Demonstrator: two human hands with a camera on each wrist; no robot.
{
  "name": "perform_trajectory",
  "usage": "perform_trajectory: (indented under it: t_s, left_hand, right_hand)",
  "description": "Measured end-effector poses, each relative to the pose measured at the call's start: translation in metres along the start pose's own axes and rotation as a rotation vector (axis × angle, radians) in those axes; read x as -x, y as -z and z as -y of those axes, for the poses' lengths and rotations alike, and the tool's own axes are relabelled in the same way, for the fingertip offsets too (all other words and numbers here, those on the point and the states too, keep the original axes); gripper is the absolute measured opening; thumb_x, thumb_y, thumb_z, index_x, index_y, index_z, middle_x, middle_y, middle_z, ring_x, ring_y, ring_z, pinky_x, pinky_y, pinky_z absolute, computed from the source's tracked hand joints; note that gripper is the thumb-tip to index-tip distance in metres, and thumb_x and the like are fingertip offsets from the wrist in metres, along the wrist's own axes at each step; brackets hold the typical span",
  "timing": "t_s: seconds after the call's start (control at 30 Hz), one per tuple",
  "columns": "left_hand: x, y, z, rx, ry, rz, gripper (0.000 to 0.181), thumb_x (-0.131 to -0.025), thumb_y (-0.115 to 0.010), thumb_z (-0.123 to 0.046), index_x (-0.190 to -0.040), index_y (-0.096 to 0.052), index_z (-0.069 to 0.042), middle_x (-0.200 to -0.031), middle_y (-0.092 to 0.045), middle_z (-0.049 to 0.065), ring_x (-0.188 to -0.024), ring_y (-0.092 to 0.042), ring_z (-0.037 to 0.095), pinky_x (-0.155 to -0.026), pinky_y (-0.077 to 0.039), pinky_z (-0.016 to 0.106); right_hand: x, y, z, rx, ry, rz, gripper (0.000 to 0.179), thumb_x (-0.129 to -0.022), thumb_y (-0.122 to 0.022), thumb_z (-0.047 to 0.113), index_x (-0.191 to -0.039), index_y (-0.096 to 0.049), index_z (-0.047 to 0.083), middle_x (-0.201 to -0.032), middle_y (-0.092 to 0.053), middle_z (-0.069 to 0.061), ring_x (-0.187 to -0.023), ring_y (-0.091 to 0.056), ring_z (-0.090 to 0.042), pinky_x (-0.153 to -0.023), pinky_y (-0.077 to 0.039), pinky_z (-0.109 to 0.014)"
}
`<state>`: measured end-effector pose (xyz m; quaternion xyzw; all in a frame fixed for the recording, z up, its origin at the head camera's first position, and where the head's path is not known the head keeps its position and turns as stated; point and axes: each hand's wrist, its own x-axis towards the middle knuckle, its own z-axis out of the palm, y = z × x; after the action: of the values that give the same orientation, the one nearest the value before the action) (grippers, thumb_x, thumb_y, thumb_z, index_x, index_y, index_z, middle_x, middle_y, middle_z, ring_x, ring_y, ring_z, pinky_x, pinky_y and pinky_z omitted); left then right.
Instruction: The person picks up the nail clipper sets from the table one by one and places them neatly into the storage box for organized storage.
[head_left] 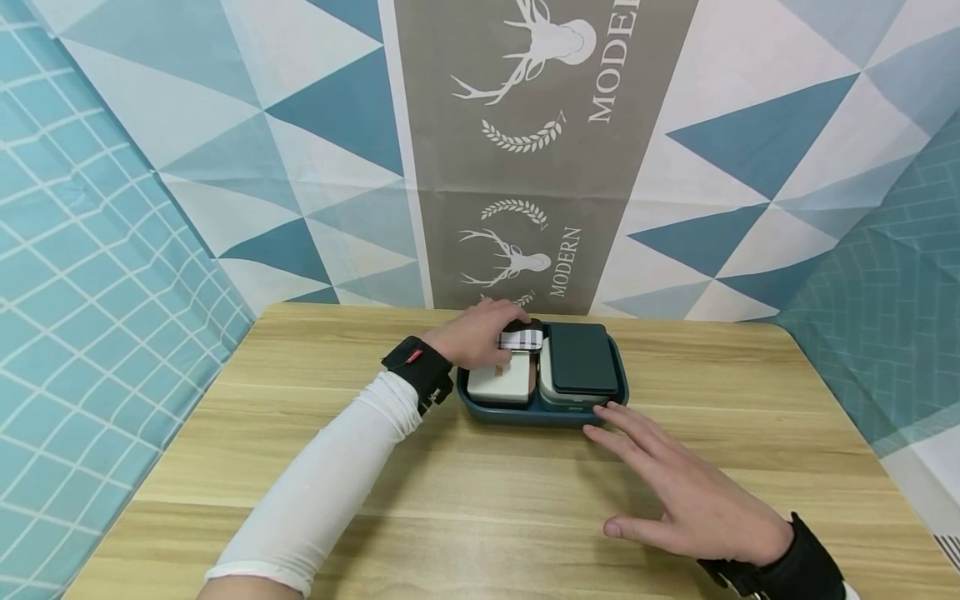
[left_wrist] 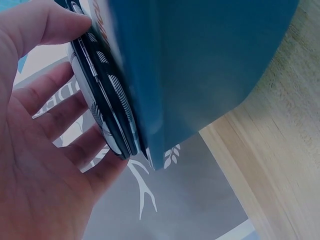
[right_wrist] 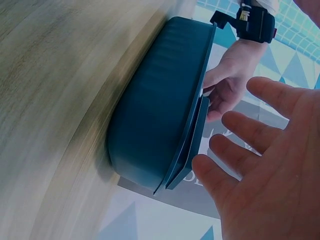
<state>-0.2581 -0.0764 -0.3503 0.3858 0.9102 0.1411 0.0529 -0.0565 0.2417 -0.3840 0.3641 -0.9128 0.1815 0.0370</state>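
Observation:
My left hand (head_left: 480, 333) grips a small black-and-white plaid case (head_left: 521, 339) with a metal seam, at the back left of a dark blue basin (head_left: 517, 414). In the left wrist view, the thumb and fingers stand around the plaid case (left_wrist: 107, 95). Below it in the basin lies a white box (head_left: 498, 382) with lettering. A flat dark green box (head_left: 583, 358) lies at the right, on top of a paler container. My right hand (head_left: 675, 492) has its fingers extended by the basin's front right corner; whether they touch it I cannot tell.
The basin stands near the back edge of a wooden table (head_left: 480, 508). Behind it hangs a patterned cloth (head_left: 337, 167) with triangles and deer heads. Light-blue tiled cloth (head_left: 75, 333) covers the left side. Black bands circle both wrists.

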Motion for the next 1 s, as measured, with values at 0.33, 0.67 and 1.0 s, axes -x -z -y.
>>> perform_trajectory:
  t_s: [0.33,0.67,1.0]
  left_hand:
    - [0.002,0.004,-0.002,0.0,-0.002,-0.009,0.063,-0.095,-0.069,-0.016,-0.155,-0.051,-0.01,-0.153,-0.052,0.011,-0.141,-0.047,0.029,-0.124,-0.028,0.047]
    - [0.011,0.013,-0.003,0.035,0.041,-0.013,0.072,-0.093,-0.073,-0.02,-0.16,-0.047,-0.012,-0.16,-0.047,0.01,-0.149,-0.039,0.033,-0.121,-0.033,0.054]
    - [0.023,0.022,0.0,0.046,0.033,-0.068,0.071,-0.094,-0.077,-0.025,-0.158,-0.049,-0.012,-0.16,-0.048,0.008,-0.152,-0.037,0.031,-0.121,-0.03,0.06]
  right_hand:
    - [0.0,0.001,0.001,0.004,0.004,-0.016,0.097,-0.089,-0.083,0.054,-0.168,-0.029,0.036,-0.174,-0.025,0.001,-0.157,-0.03,-0.02,-0.104,-0.052,-0.052]
    - [0.001,0.0,0.001,0.01,0.004,-0.024,0.098,-0.089,-0.083,0.055,-0.168,-0.03,0.035,-0.174,-0.024,0.002,-0.157,-0.03,-0.021,-0.104,-0.053,-0.053]
    - [0.001,0.0,0.001,0.009,0.005,-0.027,0.098,-0.088,-0.083,0.055,-0.168,-0.03,0.036,-0.174,-0.025,0.002,-0.156,-0.031,-0.021,-0.103,-0.053,-0.054]
